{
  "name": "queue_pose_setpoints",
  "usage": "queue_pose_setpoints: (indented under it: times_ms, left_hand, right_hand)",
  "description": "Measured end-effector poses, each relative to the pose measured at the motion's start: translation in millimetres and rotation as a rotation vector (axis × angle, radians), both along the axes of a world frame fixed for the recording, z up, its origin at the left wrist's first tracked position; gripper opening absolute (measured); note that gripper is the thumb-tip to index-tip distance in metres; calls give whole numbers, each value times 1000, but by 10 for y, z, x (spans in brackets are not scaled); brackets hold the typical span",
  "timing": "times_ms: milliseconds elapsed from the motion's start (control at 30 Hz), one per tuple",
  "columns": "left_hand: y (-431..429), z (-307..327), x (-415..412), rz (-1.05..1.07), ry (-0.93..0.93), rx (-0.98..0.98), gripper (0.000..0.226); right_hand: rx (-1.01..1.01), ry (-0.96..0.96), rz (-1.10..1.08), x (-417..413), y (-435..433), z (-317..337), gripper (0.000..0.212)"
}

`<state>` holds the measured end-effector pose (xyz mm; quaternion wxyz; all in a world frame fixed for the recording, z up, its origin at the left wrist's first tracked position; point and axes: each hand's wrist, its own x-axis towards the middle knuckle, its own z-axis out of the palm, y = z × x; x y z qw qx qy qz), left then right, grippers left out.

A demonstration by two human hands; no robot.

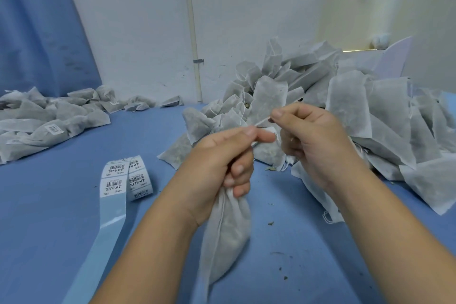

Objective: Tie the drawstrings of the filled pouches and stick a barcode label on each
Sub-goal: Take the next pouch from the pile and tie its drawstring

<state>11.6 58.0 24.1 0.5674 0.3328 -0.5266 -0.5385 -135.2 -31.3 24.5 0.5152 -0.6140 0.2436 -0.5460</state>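
A filled grey-white mesh pouch [228, 237] hangs down from my left hand [219, 160], which is clenched around its gathered neck above the blue table. A thin white drawstring [262, 121] runs taut from my left thumb and forefinger up to my right hand [313, 136], which pinches its other end. A roll of barcode labels [134, 177] lies on the table to the left of my left forearm, with a strip of labels [114, 176] and bare backing paper trailing toward me.
A tall heap of untied pouches [345, 106] fills the right and back of the blue table [61, 205]. Tied, labelled pouches [49, 128] lie in a pile at the far left. Small herb crumbs [280, 258] dot the table near my right forearm. A white wall with a pipe stands behind.
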Motion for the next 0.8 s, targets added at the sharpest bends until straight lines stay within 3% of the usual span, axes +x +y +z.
queue_pose_setpoints:
  times_ms: [133, 233, 433, 600, 700, 800]
  left_hand:
    - [-17, 8, 14, 75, 164, -64, 25]
    - [-35, -10, 8, 180, 171, -101, 24]
    - [-107, -74, 46, 593, -215, -136, 26]
    - [-99, -136, -26, 601, -524, -255, 22]
    - [-90, -158, -80, 571, -646, -320, 13]
    - [-79, -168, -85, 538, -662, -335, 20]
  right_hand:
    - [15, 4, -98, 10, 19, -42, 21]
    - [-54, 110, -143, 44, 72, -70, 22]
    - [-313, 288, -123, 48, 209, -45, 13]
    - [-509, 399, -108, -20, 313, 53, 7]
    - [-494, 370, -75, -51, 335, 91, 4]
    - [-399, 247, -38, -99, 313, 118, 12]
